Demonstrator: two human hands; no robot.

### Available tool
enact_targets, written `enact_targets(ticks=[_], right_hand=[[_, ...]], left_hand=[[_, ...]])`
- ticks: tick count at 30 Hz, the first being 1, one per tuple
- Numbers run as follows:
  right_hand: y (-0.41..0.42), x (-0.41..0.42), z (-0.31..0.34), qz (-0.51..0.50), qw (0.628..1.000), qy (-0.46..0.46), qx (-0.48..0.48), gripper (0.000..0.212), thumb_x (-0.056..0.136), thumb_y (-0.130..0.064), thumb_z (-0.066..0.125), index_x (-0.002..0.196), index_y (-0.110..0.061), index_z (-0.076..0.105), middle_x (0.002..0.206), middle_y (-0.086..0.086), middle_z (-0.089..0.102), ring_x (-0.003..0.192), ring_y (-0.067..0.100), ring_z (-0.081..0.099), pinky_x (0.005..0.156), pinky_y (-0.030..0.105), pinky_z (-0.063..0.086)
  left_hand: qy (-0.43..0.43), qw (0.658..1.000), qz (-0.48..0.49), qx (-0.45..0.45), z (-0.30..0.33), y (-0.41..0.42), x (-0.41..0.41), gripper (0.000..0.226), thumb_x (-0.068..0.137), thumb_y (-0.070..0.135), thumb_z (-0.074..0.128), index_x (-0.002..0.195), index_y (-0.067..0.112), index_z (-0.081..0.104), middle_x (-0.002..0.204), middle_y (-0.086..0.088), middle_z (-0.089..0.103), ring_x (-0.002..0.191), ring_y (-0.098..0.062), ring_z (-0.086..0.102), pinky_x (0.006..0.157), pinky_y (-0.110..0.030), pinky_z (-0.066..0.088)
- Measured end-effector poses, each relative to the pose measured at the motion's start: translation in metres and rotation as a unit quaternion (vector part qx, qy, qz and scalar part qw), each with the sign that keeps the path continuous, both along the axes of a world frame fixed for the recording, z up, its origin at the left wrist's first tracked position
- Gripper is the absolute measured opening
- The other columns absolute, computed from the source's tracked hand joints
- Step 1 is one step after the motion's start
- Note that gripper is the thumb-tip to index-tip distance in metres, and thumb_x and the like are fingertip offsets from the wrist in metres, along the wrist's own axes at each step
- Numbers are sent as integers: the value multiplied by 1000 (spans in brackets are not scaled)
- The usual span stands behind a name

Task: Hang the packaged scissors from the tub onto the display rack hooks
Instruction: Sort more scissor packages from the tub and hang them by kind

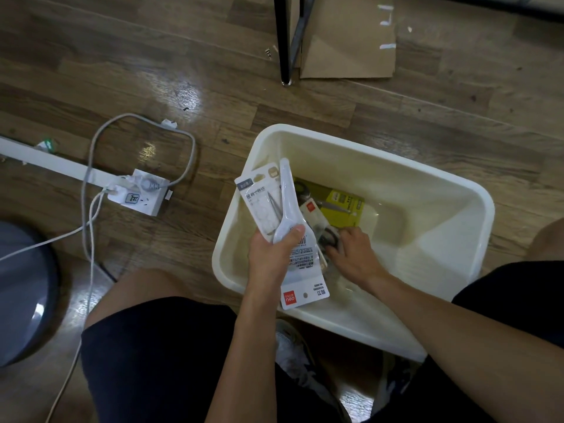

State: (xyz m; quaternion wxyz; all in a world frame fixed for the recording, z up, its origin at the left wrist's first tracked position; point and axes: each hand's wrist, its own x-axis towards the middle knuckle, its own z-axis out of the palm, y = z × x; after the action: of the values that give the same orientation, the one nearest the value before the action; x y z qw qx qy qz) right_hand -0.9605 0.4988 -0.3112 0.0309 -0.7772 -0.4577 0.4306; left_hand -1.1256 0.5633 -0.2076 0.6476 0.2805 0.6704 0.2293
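The tub (427, 184) at centre right looks like smooth cream plastic with a soft sheen; the scissors packs (268, 203) held above it are glossy clear plastic over printed white card. The floor (152, 56) is wood-grain plank, glossy enough to mirror light at upper left; the sheet (348, 41) at top looks matt brown cardboard.

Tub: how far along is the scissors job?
Nothing visibly hung; no hooks in view. In hand: the left hand grips several packs above the tub; the right hand reaches for another pack. Left: a yellow pack in the tub, then all the hanging.
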Motion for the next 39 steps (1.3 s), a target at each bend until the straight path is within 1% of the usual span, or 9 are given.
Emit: enact_targets(ticks=[3,7,12,16,19,23,26,32,39], right_hand=[[14,-12,1,7,1000,-2,-21,33,100,-32,60,123,-8,60,137,17,46,126,37,43,102,43,42],[16,-27,-2,-1,997,-51,-53,37,98,-28,60,127,-5,53,135,19,45,125,42,46,97,47,42],[26,-17,-2,-102,993,28,-50,66,82,-36,82,133,-11,47,126,16,58,115,39,58,86,42,48],[35,-12,1,7,998,17,-55,38,77,-47,78,101,-23,64,108,11,67,96,33,68,75,40,57],[30,-15,3,-11,1000,17,-18,34,82,-38,79,107,-18,67,106,12,60,101,33,60,77,39,53],[31,-3,14,-85,996,36,-2,40,90,-28,76,123,-11,62,117,13,70,106,35,65,76,34,45],[41,18,35,-61,997,43,20,44,91,-25,75,131,-14,60,122,10,68,108,31,63,78,30,39],[58,41,68,-21,997,71,6,31,85,-22,79,114,-19,69,103,2,70,93,22,66,80,35,52],[55,25,57,53,987,101,-109,21,80,-24,84,98,-20,74,92,3,74,82,18,69,70,31,56]], left_hand=[[5,1000,6,2,-1,0,-2,29,90,21,83,117,24,74,101,1,82,92,-19,80,79,-38,65],[11,1000,17,-6,-3,1,-3,22,91,18,83,111,22,75,100,-4,82,91,-22,80,75,-38,66],[2,1000,15,-12,-5,3,-1,19,91,15,82,105,25,74,98,-2,83,85,-16,80,67,-30,65],[4,1000,16,-19,-4,4,0,25,91,15,82,113,23,75,100,-2,82,83,-12,80,63,-25,61],[5,1000,20,-17,-3,6,-2,28,91,17,82,117,23,73,101,0,81,84,-12,79,63,-24,59],[8,999,29,-11,-3,7,-6,36,90,19,83,124,22,72,107,1,80,94,-15,77,66,-24,57],[7,999,30,-10,-2,7,-6,40,90,20,83,128,21,71,109,1,79,95,-16,76,67,-26,56],[6,999,34,-12,-3,8,-7,41,91,20,83,130,21,70,109,1,79,95,-16,75,67,-27,56],[3,1000,13,-2,-1,7,-9,40,91,23,83,129,25,71,110,4,80,97,-14,77,70,-28,58]])
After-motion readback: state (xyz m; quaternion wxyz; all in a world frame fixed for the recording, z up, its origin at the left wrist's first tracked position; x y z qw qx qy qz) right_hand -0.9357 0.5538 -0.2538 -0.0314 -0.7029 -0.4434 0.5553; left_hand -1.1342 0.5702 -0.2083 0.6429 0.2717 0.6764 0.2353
